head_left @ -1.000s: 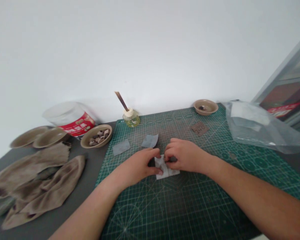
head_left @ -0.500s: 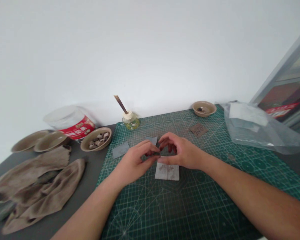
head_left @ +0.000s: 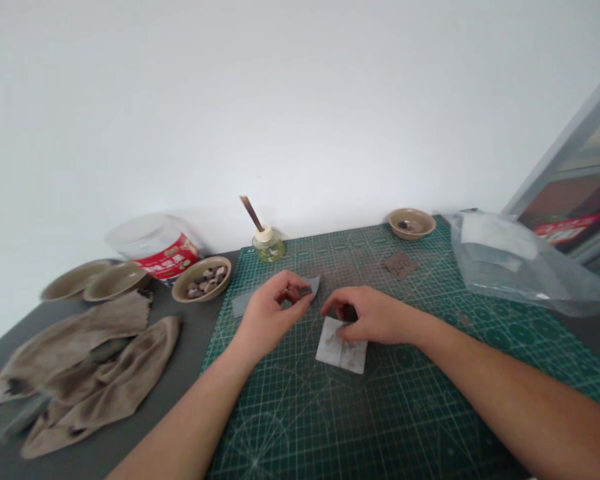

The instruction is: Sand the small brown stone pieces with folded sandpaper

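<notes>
My left hand [head_left: 276, 305] is raised over the mat with thumb and index finger nearly meeting. Whatever is between those fingertips is too small or hidden to make out. Behind them lies a curled grey sheet [head_left: 315, 285], and a second flat grey sheet [head_left: 241, 304] is partly covered by the same hand. My right hand [head_left: 373, 315] is closed at the top edge of a white square pad [head_left: 341, 355] with dark smudges and a line across it. Its thumb rests on the pad, while the other fingers curl beyond the edge, partly hidden.
A green cutting mat [head_left: 290, 427] covers much of the dark table. Around it are a bowl of stones [head_left: 203, 280], a reed diffuser [head_left: 269, 245], a bowl [head_left: 413, 224], a brown "240" piece [head_left: 401, 265], a plastic bag [head_left: 525, 267], a jar [head_left: 167, 257] and brown cloths [head_left: 105, 387].
My hands have come apart from their meeting point above the pad. The right hand has lowered onto the pad, which has turned slightly. The camera view has shifted a little.
</notes>
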`<action>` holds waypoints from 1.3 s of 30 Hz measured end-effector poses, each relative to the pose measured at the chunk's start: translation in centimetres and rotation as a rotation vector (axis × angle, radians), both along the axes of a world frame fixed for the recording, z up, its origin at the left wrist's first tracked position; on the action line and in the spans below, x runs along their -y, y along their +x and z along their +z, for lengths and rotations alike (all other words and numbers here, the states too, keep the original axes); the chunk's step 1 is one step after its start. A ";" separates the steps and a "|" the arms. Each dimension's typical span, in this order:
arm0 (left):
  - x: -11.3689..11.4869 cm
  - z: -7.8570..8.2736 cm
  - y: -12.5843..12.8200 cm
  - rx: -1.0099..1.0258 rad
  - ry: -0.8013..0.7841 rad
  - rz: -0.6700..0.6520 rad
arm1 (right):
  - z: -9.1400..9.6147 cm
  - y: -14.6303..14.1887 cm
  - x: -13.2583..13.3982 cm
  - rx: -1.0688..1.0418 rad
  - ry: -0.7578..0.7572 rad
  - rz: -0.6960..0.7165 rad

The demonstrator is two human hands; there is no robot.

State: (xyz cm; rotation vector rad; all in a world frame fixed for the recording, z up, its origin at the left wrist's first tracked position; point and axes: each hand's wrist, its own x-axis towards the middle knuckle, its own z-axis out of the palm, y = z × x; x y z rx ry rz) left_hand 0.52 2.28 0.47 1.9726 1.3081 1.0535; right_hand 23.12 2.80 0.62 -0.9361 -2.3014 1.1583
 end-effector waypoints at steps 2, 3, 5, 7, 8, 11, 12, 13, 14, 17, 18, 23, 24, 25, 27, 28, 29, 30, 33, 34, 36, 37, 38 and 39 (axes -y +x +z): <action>0.0 0.1 0.1 -0.005 -0.007 0.008 | 0.7 0.1 0.2 -0.124 -0.080 -0.019; 0.0 0.2 0.1 -0.012 -0.010 0.011 | 1.0 0.1 0.4 -0.193 -0.093 -0.042; 0.1 0.3 0.1 -0.028 -0.013 0.020 | 1.6 0.3 0.6 -0.289 -0.051 -0.079; 0.0 0.3 0.1 -0.042 -0.019 0.034 | 1.9 0.4 0.7 -0.275 0.033 -0.071; 0.0 0.3 0.1 -0.050 -0.021 0.042 | 1.9 0.4 0.7 -0.229 0.080 -0.059; 0.0 0.4 0.1 -0.059 -0.026 0.053 | 1.7 0.4 0.5 -0.079 0.165 -0.077; 0.0 0.3 0.1 -0.059 -0.029 0.049 | 1.5 0.4 0.4 -0.060 0.181 -0.104; 0.0 0.3 0.1 -0.059 -0.031 0.043 | 1.4 0.4 0.4 -0.058 0.186 -0.133; 0.0 0.3 0.1 -0.059 -0.032 0.037 | 1.3 0.3 0.3 -0.066 0.183 -0.156; -0.1 0.1 0.0 -0.055 -0.033 0.033 | 1.2 0.3 0.2 -0.051 0.177 -0.145; -0.1 0.1 0.0 -0.049 -0.033 0.031 | 1.1 0.3 0.2 -0.022 0.172 -0.125; -0.2 -0.1 0.1 0.000 -0.032 0.026 | 0.9 0.3 0.0 0.001 0.146 -0.148; -0.2 -0.1 0.1 -0.001 -0.030 0.027 | 0.7 0.3 0.0 -0.001 0.153 -0.153; -0.2 -0.1 0.1 -0.007 -0.028 0.027 | 0.6 0.2 -0.1 0.010 0.160 -0.147; -0.3 -0.3 0.1 -0.033 -0.020 0.026 | 0.2 0.2 -0.3 0.053 0.163 -0.120; -0.4 -0.3 0.1 -0.049 -0.014 0.025 | 0.0 0.2 -0.4 0.059 0.157 -0.114; -0.4 -0.4 0.0 -0.063 -0.005 0.024 | -0.1 0.2 -0.6 0.046 0.150 -0.120; -0.4 -0.4 0.0 -0.076 0.009 0.021 | -0.3 0.2 -0.7 0.015 0.144 -0.137; -0.3 -0.4 -0.1 -0.097 0.094 0.017 | -0.6 0.3 -0.9 -0.105 0.142 -0.223; -0.2 -0.4 0.0 -0.097 0.133 0.017 | -0.8 0.2 -0.9 -0.136 0.147 -0.254; 0.1 -0.4 0.0 -0.100 0.207 0.019 | -1.0 0.0 -0.7 -0.173 0.168 -0.314; 0.3 -0.4 0.1 -0.108 0.237 0.022 | -1.1 -0.2 -0.6 -0.178 0.187 -0.343; 0.5 -0.4 0.2 -0.123 0.263 0.027 | -1.1 -0.4 -0.5 -0.176 0.214 -0.372; 0.7 -0.4 0.3 -0.144 0.284 0.036 | -1.2 -0.7 -0.4 -0.168 0.245 -0.397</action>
